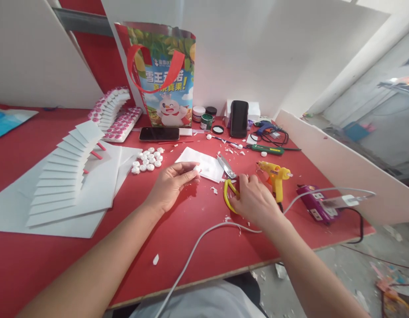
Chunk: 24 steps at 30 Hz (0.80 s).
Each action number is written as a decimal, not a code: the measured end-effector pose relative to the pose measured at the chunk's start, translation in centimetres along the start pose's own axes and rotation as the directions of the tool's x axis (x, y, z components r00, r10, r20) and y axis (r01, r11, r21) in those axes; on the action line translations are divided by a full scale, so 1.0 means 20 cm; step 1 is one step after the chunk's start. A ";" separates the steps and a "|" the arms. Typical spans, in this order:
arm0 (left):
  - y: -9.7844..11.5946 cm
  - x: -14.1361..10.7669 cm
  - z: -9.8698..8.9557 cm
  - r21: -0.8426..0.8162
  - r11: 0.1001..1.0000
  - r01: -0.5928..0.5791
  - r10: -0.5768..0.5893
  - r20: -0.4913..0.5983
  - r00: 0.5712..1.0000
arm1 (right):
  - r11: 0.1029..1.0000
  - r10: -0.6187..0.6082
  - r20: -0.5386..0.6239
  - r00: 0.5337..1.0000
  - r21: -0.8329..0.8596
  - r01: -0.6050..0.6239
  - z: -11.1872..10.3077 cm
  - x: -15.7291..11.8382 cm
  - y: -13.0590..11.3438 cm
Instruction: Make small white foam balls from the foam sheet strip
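My left hand pinches a small white piece between thumb and fingertips, over the near left edge of a white paper. To the right, the fingers of my right hand are closed round the yellow handles of the scissors, low over the red table. A metal blade lies beyond them, across the paper's right edge. Several small round white pieces lie grouped left of the paper. White scraps are scattered between my hands.
White fanned strips stand on white sheets at left. A colourful bag, a phone and jars are at the back. At right are a yellow glue gun, a purple box and a cable crossing the table.
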<state>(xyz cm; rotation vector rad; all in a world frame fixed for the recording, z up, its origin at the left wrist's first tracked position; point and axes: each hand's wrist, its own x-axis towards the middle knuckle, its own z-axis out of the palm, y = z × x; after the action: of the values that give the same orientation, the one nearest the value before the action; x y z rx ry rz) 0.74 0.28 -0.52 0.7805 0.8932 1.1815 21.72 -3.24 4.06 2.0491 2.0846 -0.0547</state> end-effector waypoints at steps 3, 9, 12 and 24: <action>0.00 0.00 0.01 -0.055 0.998 0.032 -0.033 -0.018 0.999 | 0.996 0.052 0.073 0.996 0.073 -0.057 -0.02 0.06 0.00; 0.03 0.01 0.00 -0.193 0.977 0.094 -0.102 -0.028 0.994 | 0.948 0.072 0.019 0.997 0.310 -0.074 0.03 0.12 0.13; 0.03 0.01 0.00 -0.217 0.967 0.132 -0.139 -0.016 0.990 | 0.803 0.009 -0.109 0.994 0.593 0.058 0.09 0.09 0.19; 0.03 -0.01 0.03 -0.161 0.986 0.049 -0.051 -0.009 0.999 | 0.765 -0.197 -0.384 0.902 0.516 0.387 0.07 -0.10 0.06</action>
<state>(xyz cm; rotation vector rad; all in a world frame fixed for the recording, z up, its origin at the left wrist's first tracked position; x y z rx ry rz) 1.02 0.14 0.23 0.6165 0.8129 1.1998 23.14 -5.51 3.23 2.1018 2.8693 -0.5238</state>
